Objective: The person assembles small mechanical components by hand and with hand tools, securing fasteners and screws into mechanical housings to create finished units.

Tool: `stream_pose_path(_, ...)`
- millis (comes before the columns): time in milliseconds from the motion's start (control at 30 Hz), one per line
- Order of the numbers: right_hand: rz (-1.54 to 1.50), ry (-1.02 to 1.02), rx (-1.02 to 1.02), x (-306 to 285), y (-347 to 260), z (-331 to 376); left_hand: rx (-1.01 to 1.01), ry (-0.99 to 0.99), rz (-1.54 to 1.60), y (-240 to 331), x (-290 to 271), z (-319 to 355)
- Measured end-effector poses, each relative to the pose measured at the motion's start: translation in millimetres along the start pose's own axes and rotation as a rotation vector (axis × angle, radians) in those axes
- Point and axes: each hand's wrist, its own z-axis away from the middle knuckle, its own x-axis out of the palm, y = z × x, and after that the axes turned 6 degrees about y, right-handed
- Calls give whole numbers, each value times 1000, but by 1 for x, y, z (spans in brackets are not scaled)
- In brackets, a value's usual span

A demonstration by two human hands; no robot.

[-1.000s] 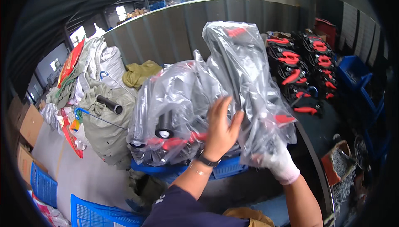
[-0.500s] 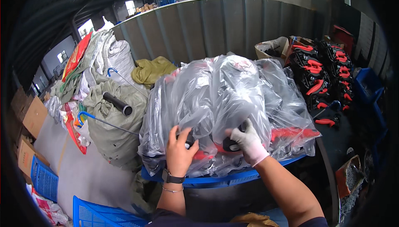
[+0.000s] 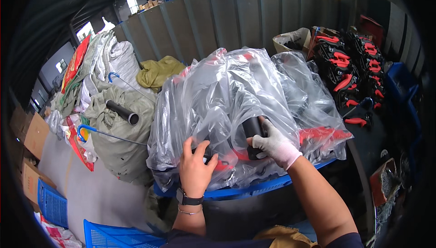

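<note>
Curling right hand [image 3: 278,145] round tube [image 3: 253,127]

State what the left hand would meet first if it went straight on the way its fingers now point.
The left hand would likely meet the clear plastic bag just ahead; depth is unclear, so the two may be touching.

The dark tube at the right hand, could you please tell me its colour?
The tube is black, as best seen in the head view.

Bright windows [image 3: 132,5] show beyond a ribbed grey partition [image 3: 206,20] and pale floor [image 3: 97,198].
</note>
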Motion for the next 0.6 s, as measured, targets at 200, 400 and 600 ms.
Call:
stream_pose_path(200,1111,408,-1006,11,-19,44,134,129,-143,18,-15,-3)
stream_pose_path(400,1276,531,-621,-22,-12,26,400,-29,-301,30,24,-44)
stream_pose_path(600,1405,374,-817,-46,42,69,602,-529,-357,40,32,-14)
